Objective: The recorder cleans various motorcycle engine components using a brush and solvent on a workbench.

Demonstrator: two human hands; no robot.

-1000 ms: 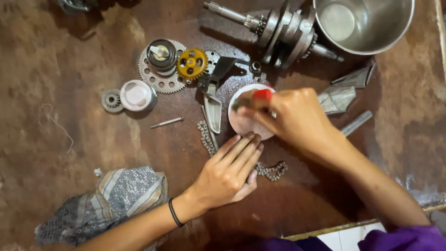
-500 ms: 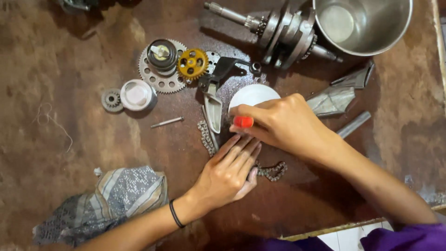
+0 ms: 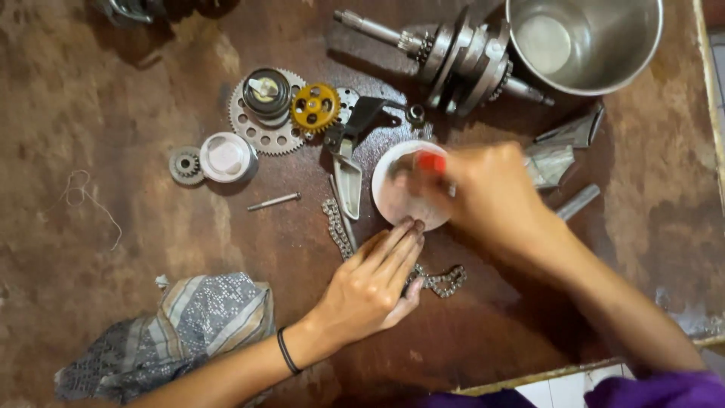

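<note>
Near the middle of the brown bench [image 3: 113, 91] sits a small white dish [image 3: 396, 198], and the right hand [image 3: 491, 198] is over its right part, clenched around a thin tool with a red end [image 3: 431, 162]; the hand is blurred, so I cannot tell what the tool is, and it covers part of the dish. The left hand [image 3: 374, 283] lies flat and released, fingertips touching the lower rim of the dish, and it hides the middle of a metal chain [image 3: 445, 281] which shows again above it. Just left of the dish lies a black and silver lever [image 3: 349, 162]. Behind are a yellow gear [image 3: 315, 106] on a large toothed wheel [image 3: 260, 136], a crankshaft [image 3: 461, 57] and a steel pot [image 3: 585, 41], cut off by the top edge. A striped cloth [image 3: 181, 332] lies at the lower left. Open room is on the left side of the bench; its right and near edges are close to the right arm.
</note>
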